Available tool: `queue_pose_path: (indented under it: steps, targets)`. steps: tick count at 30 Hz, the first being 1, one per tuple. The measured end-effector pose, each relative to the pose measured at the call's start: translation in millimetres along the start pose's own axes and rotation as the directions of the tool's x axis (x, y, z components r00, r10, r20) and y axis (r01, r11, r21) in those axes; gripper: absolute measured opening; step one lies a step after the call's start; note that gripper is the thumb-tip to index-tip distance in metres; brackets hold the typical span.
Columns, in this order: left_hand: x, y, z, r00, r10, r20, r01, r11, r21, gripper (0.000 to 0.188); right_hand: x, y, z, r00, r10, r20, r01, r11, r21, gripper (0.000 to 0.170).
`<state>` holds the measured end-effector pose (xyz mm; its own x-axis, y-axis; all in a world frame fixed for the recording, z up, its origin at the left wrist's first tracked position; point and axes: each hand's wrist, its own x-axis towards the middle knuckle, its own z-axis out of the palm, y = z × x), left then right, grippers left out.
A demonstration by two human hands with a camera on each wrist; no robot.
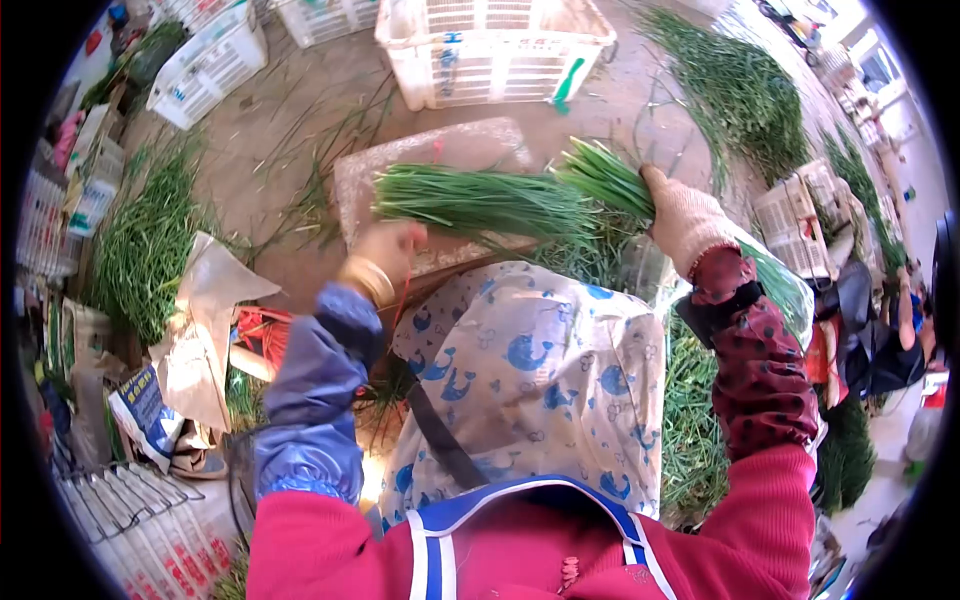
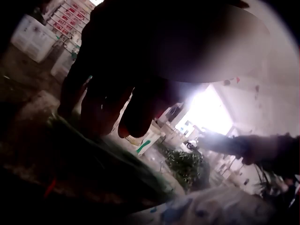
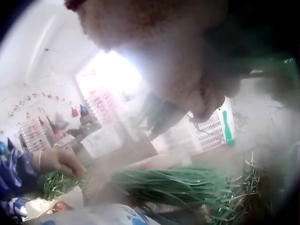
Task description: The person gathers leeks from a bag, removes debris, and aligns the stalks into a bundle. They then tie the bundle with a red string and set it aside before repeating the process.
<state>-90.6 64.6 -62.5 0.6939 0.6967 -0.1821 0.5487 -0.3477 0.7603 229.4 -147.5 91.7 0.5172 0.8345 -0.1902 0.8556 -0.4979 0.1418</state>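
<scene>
A thick bundle of long green stalks [image 1: 480, 200] [image 3: 178, 185] lies across a worn board [image 1: 360, 165]. My bare left hand [image 1: 385, 255] [image 2: 108, 103] [image 3: 58, 161] is at the bundle's left end, fingers extended and loosely bent; whether they touch it is unclear. A thin red strand [image 1: 405, 290] hangs beside that hand. My right hand [image 1: 690, 215] [image 3: 187, 61], in a pale glove, grips a smaller bunch of stalks [image 1: 605, 178] just past the bundle's right end. The left wrist view is dark, and the grip is blurred in the right wrist view.
A white crate [image 1: 495, 65] stands behind the board. Loose greens [image 1: 150, 240] lie on the floor at left, with another heap [image 1: 740, 85] at back right. A whale-print cloth [image 1: 540, 370] covers my lap. Another person [image 1: 890, 330] is at far right.
</scene>
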Motion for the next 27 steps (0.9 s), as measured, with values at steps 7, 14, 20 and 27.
queue_pose_path:
  steps: [7,14,20,27]
  targets:
    - [-73.4,-71.6,93.9,0.818,-0.248,0.519,0.085,0.944,0.318,0.051,66.3,-80.8,26.8,0.955,-0.296,-0.013,0.294,0.942,0.161,0.055]
    - [-80.7,-80.7,105.5,0.837,-0.295,0.461,0.169,0.94,0.295,0.047,143.0,-167.2,62.0,0.853,-0.52,-0.046,0.513,0.82,0.255,0.061]
    - [-63.7,-85.3,107.8,0.909,-0.384,0.16,0.408,0.897,-0.17,0.027,186.7,-199.9,136.6,0.843,-0.534,-0.066,0.532,0.807,0.257,0.071]
    - [18.3,-88.0,98.1,0.872,0.006,-0.49,-0.111,0.976,-0.185,0.02,191.7,-201.5,169.7,0.851,-0.515,-0.102,0.522,0.81,0.268,0.077]
